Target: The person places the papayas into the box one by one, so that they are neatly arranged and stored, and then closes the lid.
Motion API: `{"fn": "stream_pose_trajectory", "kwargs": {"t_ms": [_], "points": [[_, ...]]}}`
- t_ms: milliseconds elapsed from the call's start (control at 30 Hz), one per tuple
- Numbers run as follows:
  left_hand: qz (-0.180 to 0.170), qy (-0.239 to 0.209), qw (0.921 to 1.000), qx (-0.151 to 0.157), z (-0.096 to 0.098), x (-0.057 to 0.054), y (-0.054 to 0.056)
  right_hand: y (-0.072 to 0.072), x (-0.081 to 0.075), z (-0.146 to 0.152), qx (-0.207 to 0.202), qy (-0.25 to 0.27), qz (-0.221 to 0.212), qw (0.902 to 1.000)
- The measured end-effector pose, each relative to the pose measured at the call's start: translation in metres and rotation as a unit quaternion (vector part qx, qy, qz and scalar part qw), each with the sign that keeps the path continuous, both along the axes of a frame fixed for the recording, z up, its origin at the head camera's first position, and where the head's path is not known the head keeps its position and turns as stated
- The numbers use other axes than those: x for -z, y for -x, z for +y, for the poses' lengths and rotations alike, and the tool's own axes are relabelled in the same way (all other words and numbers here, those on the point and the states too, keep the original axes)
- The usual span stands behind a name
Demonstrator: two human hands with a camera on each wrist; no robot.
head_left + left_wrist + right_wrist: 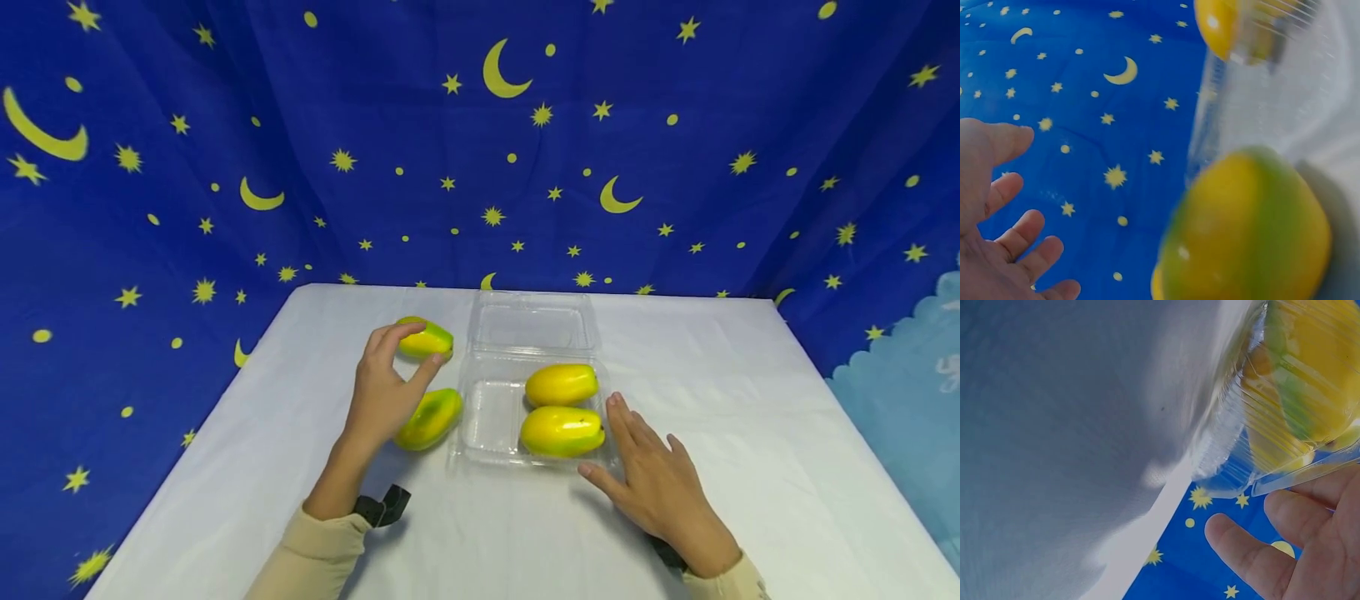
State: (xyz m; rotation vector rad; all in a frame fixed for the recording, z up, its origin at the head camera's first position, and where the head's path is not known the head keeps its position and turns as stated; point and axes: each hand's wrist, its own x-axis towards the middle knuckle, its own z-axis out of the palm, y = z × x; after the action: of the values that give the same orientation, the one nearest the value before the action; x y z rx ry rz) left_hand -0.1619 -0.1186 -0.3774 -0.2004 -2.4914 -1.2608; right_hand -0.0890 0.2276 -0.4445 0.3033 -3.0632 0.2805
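Note:
A clear plastic clamshell box lies with its lid folded back. Two yellow papayas, a far one and a near one, lie in its right half. Left of the box are two greener papayas, one at the back and one in front. My left hand holds nothing; its thumb and fingers are spread, overlapping the back papaya in the head view. Fingers extended, my right hand is beside the box's right wall, which the right wrist view shows close to the fingertips.
A white cloth covers the table. Behind it and along the left hangs a blue curtain with yellow moons and stars. Light blue fabric shows at the right. A black strap is on the left wrist.

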Motion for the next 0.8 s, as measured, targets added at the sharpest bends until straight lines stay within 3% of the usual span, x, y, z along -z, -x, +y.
{"fn": "stream_pose_trajectory", "kwargs": {"t_ms": [200,433,800], "points": [[-0.032,0.015,0.9994,0.0,-0.013,0.02,-0.004,0.0,-0.001,-0.001,0.0,0.002,-0.001,1.0],[-0.082,0.029,0.995,0.05,-0.031,0.042,-0.006,-0.001,0.0,-0.001,0.001,0.0,0.0,1.0],[-0.097,0.045,0.9879,0.112,-0.043,0.051,-0.008,-0.002,0.001,-0.002,0.001,-0.003,0.004,1.0]]}}
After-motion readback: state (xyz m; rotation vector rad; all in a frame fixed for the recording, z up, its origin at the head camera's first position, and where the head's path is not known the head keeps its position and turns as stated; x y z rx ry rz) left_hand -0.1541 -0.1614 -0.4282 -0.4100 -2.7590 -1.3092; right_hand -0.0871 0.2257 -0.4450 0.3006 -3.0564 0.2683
